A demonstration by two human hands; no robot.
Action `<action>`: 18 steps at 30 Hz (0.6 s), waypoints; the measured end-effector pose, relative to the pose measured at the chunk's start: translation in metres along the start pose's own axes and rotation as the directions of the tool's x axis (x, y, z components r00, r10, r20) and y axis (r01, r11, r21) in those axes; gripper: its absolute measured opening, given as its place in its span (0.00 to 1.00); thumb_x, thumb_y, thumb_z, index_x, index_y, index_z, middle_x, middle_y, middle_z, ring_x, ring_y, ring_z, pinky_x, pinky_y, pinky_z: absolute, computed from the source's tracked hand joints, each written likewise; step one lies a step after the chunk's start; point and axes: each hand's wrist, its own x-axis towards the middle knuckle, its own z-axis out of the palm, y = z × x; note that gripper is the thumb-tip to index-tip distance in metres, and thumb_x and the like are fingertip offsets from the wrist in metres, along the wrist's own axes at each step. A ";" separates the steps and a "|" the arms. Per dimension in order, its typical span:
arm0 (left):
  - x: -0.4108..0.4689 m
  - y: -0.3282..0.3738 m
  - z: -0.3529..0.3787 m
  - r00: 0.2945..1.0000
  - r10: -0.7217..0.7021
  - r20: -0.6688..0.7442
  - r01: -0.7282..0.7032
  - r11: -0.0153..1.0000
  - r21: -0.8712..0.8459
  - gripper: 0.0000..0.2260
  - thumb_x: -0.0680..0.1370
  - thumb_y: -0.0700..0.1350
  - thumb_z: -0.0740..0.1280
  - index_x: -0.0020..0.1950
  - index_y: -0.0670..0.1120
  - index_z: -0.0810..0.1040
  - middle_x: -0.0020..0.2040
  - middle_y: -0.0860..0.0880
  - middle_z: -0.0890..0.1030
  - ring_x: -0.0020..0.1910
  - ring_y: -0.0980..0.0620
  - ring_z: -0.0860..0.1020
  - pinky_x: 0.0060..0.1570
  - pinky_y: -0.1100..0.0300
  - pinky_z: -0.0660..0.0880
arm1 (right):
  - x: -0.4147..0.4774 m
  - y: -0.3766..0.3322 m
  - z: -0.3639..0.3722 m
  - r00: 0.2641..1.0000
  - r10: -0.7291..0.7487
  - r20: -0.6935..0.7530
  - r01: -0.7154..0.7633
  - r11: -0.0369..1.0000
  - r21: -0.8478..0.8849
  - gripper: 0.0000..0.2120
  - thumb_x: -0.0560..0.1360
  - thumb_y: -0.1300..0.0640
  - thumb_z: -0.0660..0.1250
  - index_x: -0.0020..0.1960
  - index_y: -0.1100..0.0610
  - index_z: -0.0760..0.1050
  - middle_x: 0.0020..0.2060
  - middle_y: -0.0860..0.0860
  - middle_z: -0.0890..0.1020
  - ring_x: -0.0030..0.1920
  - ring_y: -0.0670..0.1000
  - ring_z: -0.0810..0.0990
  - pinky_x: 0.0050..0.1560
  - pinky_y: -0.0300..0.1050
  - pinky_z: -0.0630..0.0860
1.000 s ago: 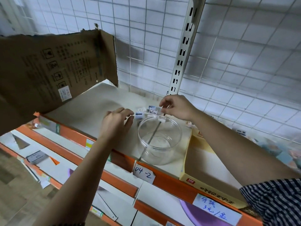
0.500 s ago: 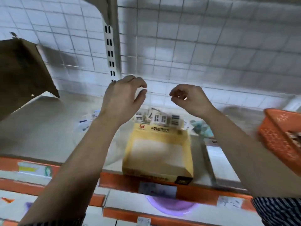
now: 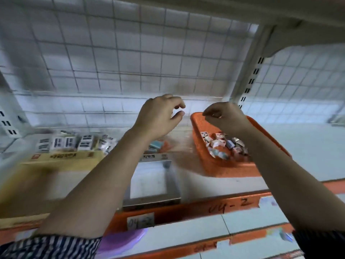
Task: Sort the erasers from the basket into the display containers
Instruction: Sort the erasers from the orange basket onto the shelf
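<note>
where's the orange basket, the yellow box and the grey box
orange basket (image 3: 233, 168), head view, front wall
yellow box (image 3: 61, 157), head view, printed back wall
grey box (image 3: 151, 201), head view, front wall

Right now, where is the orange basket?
In the head view, the orange basket sits right of centre on the shelf, beneath the right hand and right of the grey display box.

The pale shelf (image 3: 308, 152) carries a grey display box (image 3: 149, 199), with an orange basket (image 3: 220, 169) at its two o'clock and a yellow display box (image 3: 61, 159) at its nine o'clock.
</note>
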 end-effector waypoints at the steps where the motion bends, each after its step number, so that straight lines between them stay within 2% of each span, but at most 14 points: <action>1: 0.004 0.006 0.011 1.000 -0.011 0.016 0.011 1.000 -0.018 0.08 0.78 0.48 0.66 0.55 0.50 0.80 0.52 0.53 0.80 0.46 0.51 0.80 0.45 0.57 0.72 | -0.003 0.014 -0.005 1.000 0.013 0.017 -0.012 1.000 -0.018 0.07 0.73 0.63 0.71 0.50 0.58 0.83 0.40 0.46 0.80 0.38 0.42 0.77 0.39 0.20 0.65; 3: 0.009 0.018 0.029 0.999 -0.026 0.041 0.028 0.998 -0.048 0.07 0.78 0.48 0.66 0.54 0.51 0.80 0.51 0.53 0.80 0.45 0.51 0.80 0.46 0.56 0.73 | -0.006 0.039 -0.011 0.996 0.035 0.086 -0.029 0.998 -0.063 0.07 0.73 0.62 0.71 0.50 0.57 0.83 0.41 0.47 0.82 0.41 0.44 0.78 0.41 0.22 0.67; 6: 0.014 0.029 0.049 0.998 -0.036 0.058 0.040 0.997 -0.065 0.06 0.77 0.48 0.67 0.52 0.50 0.81 0.49 0.52 0.81 0.44 0.51 0.80 0.46 0.53 0.76 | -0.003 0.067 -0.008 0.971 0.022 0.238 0.024 0.982 -0.187 0.09 0.73 0.60 0.71 0.53 0.55 0.83 0.47 0.48 0.84 0.45 0.46 0.81 0.47 0.34 0.73; 11: 0.018 0.034 0.064 0.994 -0.090 0.062 0.095 0.993 -0.075 0.06 0.77 0.47 0.67 0.52 0.51 0.81 0.49 0.54 0.81 0.45 0.54 0.79 0.46 0.55 0.76 | 0.010 0.091 0.009 0.883 0.007 0.470 0.172 0.925 -0.338 0.14 0.74 0.58 0.70 0.59 0.54 0.80 0.56 0.49 0.83 0.52 0.48 0.80 0.51 0.37 0.68; 14: 0.019 0.034 0.068 0.993 -0.111 0.052 0.115 0.989 -0.094 0.06 0.77 0.47 0.67 0.52 0.50 0.82 0.48 0.56 0.81 0.45 0.55 0.80 0.46 0.55 0.76 | 0.016 0.100 0.021 0.853 -0.006 0.522 0.223 0.909 -0.353 0.16 0.73 0.56 0.72 0.60 0.52 0.79 0.56 0.48 0.83 0.54 0.48 0.79 0.51 0.36 0.67; 18: 0.023 0.034 0.073 0.990 -0.131 0.052 0.135 0.986 -0.095 0.06 0.77 0.47 0.67 0.52 0.50 0.82 0.49 0.55 0.81 0.45 0.56 0.80 0.48 0.55 0.76 | 0.021 0.111 0.033 0.847 -0.020 0.532 0.251 0.897 -0.365 0.14 0.72 0.56 0.73 0.57 0.51 0.80 0.53 0.48 0.83 0.53 0.50 0.80 0.52 0.42 0.74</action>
